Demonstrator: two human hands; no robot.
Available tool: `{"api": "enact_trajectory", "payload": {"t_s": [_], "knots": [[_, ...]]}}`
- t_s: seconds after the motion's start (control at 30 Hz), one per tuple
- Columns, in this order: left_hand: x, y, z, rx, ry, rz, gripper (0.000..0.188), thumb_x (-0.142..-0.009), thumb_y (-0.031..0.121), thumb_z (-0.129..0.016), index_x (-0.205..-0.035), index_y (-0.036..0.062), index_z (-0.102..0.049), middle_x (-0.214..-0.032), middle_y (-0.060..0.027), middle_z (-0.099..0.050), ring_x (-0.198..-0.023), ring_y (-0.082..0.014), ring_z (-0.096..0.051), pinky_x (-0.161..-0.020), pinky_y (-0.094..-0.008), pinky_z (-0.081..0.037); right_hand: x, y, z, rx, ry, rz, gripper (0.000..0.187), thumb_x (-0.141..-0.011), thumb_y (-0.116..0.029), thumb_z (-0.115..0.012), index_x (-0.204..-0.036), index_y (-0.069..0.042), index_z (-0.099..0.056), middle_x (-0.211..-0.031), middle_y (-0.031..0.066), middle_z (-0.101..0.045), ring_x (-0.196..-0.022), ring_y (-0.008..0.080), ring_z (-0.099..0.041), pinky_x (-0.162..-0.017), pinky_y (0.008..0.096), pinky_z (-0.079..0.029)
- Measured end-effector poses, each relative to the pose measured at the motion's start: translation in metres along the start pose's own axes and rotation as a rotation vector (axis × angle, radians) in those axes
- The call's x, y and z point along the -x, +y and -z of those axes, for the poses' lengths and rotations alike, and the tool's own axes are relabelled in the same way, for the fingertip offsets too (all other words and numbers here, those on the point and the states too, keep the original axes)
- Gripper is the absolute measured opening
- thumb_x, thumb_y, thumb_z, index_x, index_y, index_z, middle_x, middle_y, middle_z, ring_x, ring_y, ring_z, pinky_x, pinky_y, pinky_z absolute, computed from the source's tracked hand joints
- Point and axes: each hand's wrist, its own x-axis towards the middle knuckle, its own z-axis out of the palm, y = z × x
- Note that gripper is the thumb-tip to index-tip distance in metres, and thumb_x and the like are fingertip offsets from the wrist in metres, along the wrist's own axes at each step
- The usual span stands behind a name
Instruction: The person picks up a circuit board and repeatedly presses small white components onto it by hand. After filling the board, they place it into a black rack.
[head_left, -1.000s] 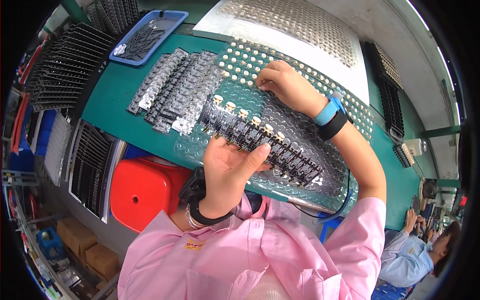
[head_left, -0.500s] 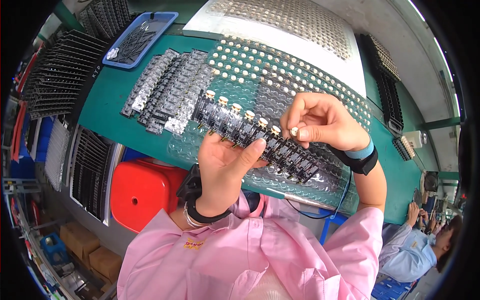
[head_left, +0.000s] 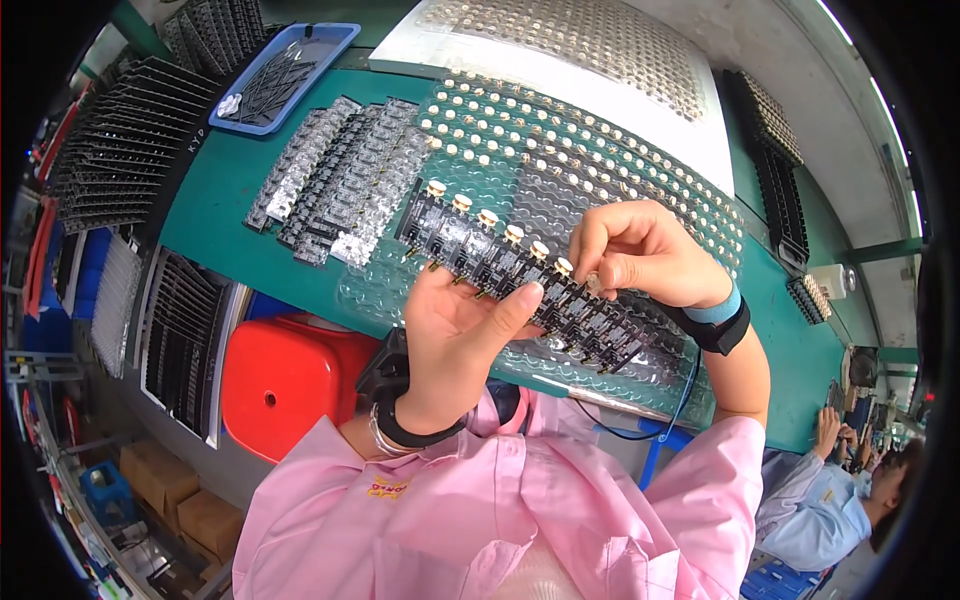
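A long black circuit board panel (head_left: 470, 252) lies slanted in my left hand (head_left: 450, 335), whose thumb presses on its face with the fingers underneath. Several small round white-and-gold parts (head_left: 487, 217) stand in a row along the panel's far edge. Between thumb and forefinger, my right hand (head_left: 660, 258) pinches another small round part (head_left: 594, 283), held against that edge just right of the row. My fingers partly cover this part. Below the panel and my hands is a clear plastic blister tray (head_left: 385, 285).
Behind the panel, blister trays hold rows of round parts (head_left: 570, 165), and a fuller tray (head_left: 560, 50) rests on a white board. More circuit panels (head_left: 345, 180) lie at left by a blue bin (head_left: 290, 75) of black strips. A red stool (head_left: 285, 385) stands near left; a co-worker (head_left: 820, 505) sits at right.
The panel and my left hand have shifted slightly right. My right hand has lowered the pinched round part against the panel's edge, and its fingers now cover more of it.
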Motion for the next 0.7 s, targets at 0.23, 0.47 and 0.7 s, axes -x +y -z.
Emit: {"api": "enact_trajectory", "payload": {"t_s": [0.23, 0.47, 0.7], "knots": [[0.000, -0.001, -0.002, -0.016, -0.016, 0.029, 0.025, -0.076, -0.003, -0.057, -0.099, -0.0029, -0.046, -0.090, -0.0100, -0.057, -0.076, -0.0148, -0.059, -0.060, -0.0254, -0.053, 0.001, -0.005, -0.002, 0.069, 0.007, -0.017, 0.029, -0.078, -0.027, -0.060, -0.073, 0.001, -0.055, -0.071, 0.0046, -0.051, -0.060, 0.0082, -0.046, -0.052, 0.0194, -0.038], [0.000, 0.002, -0.002, -0.006, -0.024, 0.027, 0.025, -0.076, -0.003, -0.057, -0.098, -0.0031, -0.046, -0.089, -0.0100, -0.057, -0.076, -0.0150, -0.059, -0.060, -0.0256, -0.054, 0.000, -0.007, -0.003, 0.164, 0.028, -0.036, 0.022, -0.075, -0.019, -0.062, -0.072, 0.001, -0.054, -0.069, 0.0030, -0.051, -0.062, 0.0092, -0.045, -0.056, 0.0209, -0.037], [-0.001, 0.001, -0.002, -0.007, -0.030, 0.019, 0.027, -0.076, -0.003, -0.057, -0.100, -0.0028, -0.045, -0.089, -0.0103, -0.057, -0.076, -0.0152, -0.059, -0.060, -0.0256, -0.054, 0.000, -0.014, -0.009, 0.212, 0.029, -0.004, 0.017, -0.073, -0.013, -0.064, -0.072, 0.001, -0.054, -0.068, 0.0021, -0.051, -0.062, 0.0085, -0.046, -0.056, 0.0209, -0.037]]}}
